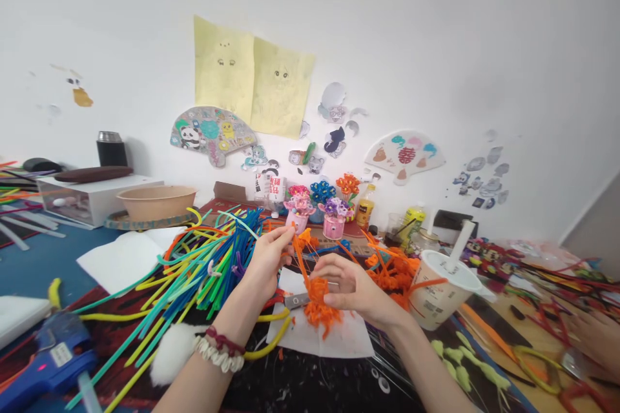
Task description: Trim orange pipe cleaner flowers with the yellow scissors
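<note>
A blue glue gun (46, 355) lies at the far left beside a spread of coloured pipe cleaners (203, 264). The left hand (265, 262) pinches the upper end of an orange pipe cleaner (301, 257). The right hand (352, 288) grips its curled orange bundle (320, 306) over a white paper sheet (339, 335). Right of them stands a lidded paper cup (438, 287).

We see the table (43, 258) carrying a pipe-cleaner pile (203, 264), glue gun (48, 355), paper (320, 335), cup (443, 290) (lidded, with straw), bowl (155, 201).
</note>
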Action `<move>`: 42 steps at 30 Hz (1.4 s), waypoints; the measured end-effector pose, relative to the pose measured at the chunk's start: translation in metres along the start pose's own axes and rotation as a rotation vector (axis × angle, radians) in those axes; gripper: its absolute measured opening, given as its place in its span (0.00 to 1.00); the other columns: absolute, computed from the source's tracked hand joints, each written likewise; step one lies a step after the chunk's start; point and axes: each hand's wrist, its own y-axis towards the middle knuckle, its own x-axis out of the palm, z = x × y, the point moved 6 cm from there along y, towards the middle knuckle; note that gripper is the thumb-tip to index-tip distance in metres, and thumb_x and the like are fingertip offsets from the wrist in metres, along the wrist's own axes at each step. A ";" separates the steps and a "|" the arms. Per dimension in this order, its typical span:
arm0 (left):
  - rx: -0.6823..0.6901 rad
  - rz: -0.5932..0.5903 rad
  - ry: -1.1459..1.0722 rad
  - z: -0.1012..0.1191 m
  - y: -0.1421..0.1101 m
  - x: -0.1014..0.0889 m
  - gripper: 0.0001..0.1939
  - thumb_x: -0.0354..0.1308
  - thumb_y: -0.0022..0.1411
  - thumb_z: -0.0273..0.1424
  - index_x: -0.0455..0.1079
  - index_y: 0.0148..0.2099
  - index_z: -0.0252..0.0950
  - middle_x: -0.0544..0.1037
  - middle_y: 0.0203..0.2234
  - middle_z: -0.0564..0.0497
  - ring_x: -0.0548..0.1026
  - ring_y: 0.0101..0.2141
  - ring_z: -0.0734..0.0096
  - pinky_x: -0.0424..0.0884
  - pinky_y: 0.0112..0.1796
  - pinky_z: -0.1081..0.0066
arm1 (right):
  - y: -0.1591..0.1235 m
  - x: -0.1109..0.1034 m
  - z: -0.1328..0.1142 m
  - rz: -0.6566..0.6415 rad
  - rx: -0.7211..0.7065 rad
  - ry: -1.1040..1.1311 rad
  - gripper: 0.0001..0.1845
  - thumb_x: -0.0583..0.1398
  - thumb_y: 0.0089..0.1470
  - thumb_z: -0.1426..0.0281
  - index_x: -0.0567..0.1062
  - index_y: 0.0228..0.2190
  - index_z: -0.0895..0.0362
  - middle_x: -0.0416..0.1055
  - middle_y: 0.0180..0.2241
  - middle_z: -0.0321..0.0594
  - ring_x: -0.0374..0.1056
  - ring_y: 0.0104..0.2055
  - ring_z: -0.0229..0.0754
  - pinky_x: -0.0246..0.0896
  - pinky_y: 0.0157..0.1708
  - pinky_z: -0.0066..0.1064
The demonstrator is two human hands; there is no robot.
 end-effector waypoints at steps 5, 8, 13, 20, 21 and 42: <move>-0.005 -0.048 0.055 -0.003 -0.003 0.006 0.22 0.71 0.38 0.41 0.73 0.32 0.31 0.67 0.17 0.59 0.62 0.17 0.83 0.56 0.20 0.79 | -0.001 0.008 -0.003 -0.031 0.027 0.014 0.25 0.72 0.39 0.70 0.74 0.41 0.53 0.73 0.41 0.39 0.69 0.42 0.41 0.62 0.43 0.33; 0.013 -0.045 0.103 -0.001 -0.004 0.006 0.23 0.70 0.39 0.44 0.73 0.33 0.32 0.67 0.17 0.59 0.62 0.17 0.83 0.57 0.20 0.79 | 0.000 0.011 -0.002 -0.048 0.025 0.039 0.25 0.72 0.38 0.71 0.74 0.40 0.53 0.73 0.40 0.38 0.68 0.41 0.40 0.62 0.42 0.32; 0.092 0.008 0.251 0.008 -0.001 0.001 0.26 0.59 0.49 0.52 0.72 0.36 0.33 0.73 0.24 0.52 0.66 0.20 0.79 0.60 0.21 0.77 | 0.003 0.003 -0.001 0.041 -0.039 0.077 0.23 0.73 0.36 0.72 0.73 0.36 0.53 0.73 0.40 0.38 0.68 0.43 0.41 0.61 0.46 0.34; 0.229 0.003 0.815 0.034 -0.007 -0.003 0.05 0.61 0.46 0.35 0.71 0.23 0.39 0.74 0.19 0.52 0.70 0.23 0.70 0.60 0.25 0.75 | 0.004 -0.024 -0.005 0.390 -0.161 0.183 0.30 0.73 0.31 0.75 0.75 0.40 0.51 0.73 0.41 0.39 0.67 0.48 0.45 0.62 0.47 0.34; 0.242 -0.027 0.914 0.037 -0.012 -0.002 0.04 0.61 0.45 0.33 0.71 0.22 0.40 0.75 0.19 0.53 0.71 0.24 0.68 0.61 0.27 0.75 | 0.004 -0.027 -0.004 0.422 -0.165 0.213 0.31 0.73 0.31 0.75 0.75 0.42 0.51 0.73 0.43 0.39 0.66 0.49 0.45 0.62 0.47 0.35; 0.310 -0.324 2.013 0.006 -0.078 -0.004 0.08 0.50 0.57 0.28 0.71 0.34 0.35 0.77 0.34 0.42 0.75 0.35 0.56 0.65 0.38 0.62 | -0.003 -0.066 -0.006 0.610 -0.282 0.367 0.19 0.71 0.38 0.73 0.75 0.35 0.52 0.73 0.38 0.36 0.70 0.43 0.41 0.62 0.53 0.39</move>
